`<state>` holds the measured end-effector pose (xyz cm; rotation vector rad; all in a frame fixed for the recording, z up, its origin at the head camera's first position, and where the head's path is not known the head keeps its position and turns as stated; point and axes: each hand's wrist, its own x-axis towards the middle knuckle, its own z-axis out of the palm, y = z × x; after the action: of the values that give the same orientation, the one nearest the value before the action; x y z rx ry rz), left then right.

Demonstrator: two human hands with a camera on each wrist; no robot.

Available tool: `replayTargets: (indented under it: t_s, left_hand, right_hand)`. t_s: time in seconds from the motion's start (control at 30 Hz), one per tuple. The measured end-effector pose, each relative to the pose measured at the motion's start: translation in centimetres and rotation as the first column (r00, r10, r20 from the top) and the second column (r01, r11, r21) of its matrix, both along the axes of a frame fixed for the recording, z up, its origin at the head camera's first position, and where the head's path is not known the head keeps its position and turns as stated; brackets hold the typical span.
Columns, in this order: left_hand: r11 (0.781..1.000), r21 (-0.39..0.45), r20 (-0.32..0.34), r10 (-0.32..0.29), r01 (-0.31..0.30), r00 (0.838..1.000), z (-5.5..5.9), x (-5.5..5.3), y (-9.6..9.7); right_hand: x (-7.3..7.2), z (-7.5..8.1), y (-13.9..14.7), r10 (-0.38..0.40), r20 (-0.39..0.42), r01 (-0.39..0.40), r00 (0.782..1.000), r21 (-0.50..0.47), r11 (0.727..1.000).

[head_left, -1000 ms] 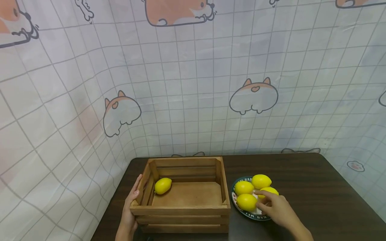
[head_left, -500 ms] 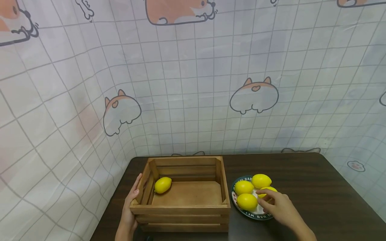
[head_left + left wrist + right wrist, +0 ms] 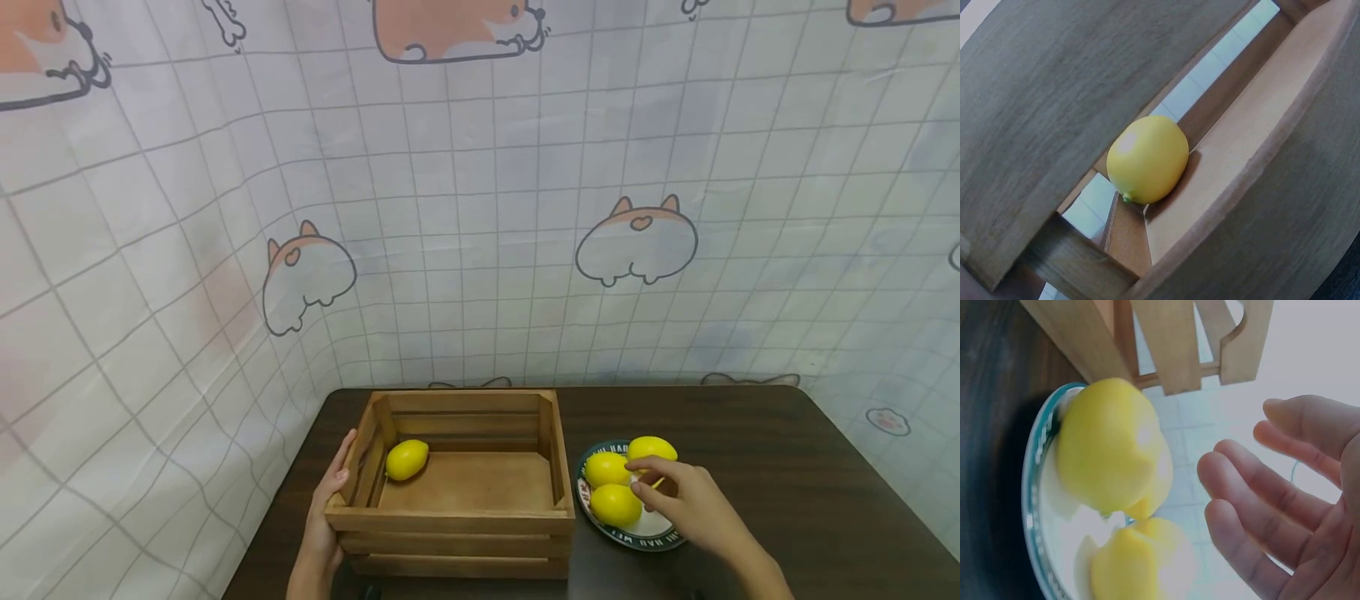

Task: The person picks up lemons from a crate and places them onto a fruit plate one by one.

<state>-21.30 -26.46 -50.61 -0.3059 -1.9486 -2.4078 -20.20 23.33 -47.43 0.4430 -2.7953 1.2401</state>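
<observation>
My left hand lies along the outer left side of a slatted wooden crate, its fingers extended and touching the wall. Inside the crate, near its left wall, lies one yellow lemon; the left wrist view shows this lemon close up. My right hand hovers over a green-rimmed plate that bears several lemons. Its thumb and fingers are apart and hold nothing. Part of the rear right lemons is hidden behind this hand. In the right wrist view, the fingers stand apart from the lemons.
The dark wooden table carries the crate at left, with the plate close beside the crate's right wall. Behind the table hangs a white gridded cloth with cartoon dogs.
My right hand has shifted slightly over the plate, lifting a little away from the right-hand lemon. The left hand stays at the crate. The head view has shifted slightly.
</observation>
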Motion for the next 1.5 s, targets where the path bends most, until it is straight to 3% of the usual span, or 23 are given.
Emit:
replayTargets:
  t_s: [0.23,0.43,0.6,0.87,1.1,1.5]
  left_hand:
    - [1.000,-0.004,-0.009,0.004,-0.004,1.000,-0.1,0.0,-0.1]
    - [1.000,0.000,-0.008,0.007,-0.007,1.000,-0.2,0.0,-0.1]
    - [1.000,-0.007,-0.006,0.010,-0.010,1.000,-0.1,0.0,-0.1]
    - [1.000,-0.008,-0.010,0.008,-0.008,1.000,-0.2,0.0,-0.1]
    - [1.000,-0.020,-0.010,0.012,-0.013,1.000,-0.2,-0.1,-0.1]
    - [1.000,-0.022,-0.012,0.004,-0.004,1.000,-0.2,-0.1,-0.3]
  right_hand:
    - [-0.1,1.5,-0.7,0.076,-0.091,-0.078,0.993,-0.013,0.997]
    - [-0.4,2.8,-1.9,0.131,-0.182,-0.135,0.975,-0.014,0.991]
    - [-0.5,4.0,-3.3,0.136,-0.191,-0.142,0.972,-0.017,0.990]
    - [-1.6,6.7,-6.0,0.189,-0.255,-0.194,0.948,0.004,0.981]
    - [-2.8,9.2,-9.1,0.295,-0.317,-0.306,0.901,0.015,0.952]
    - [-5.1,13.0,-14.5,0.472,-0.299,-0.436,0.830,0.182,0.882]
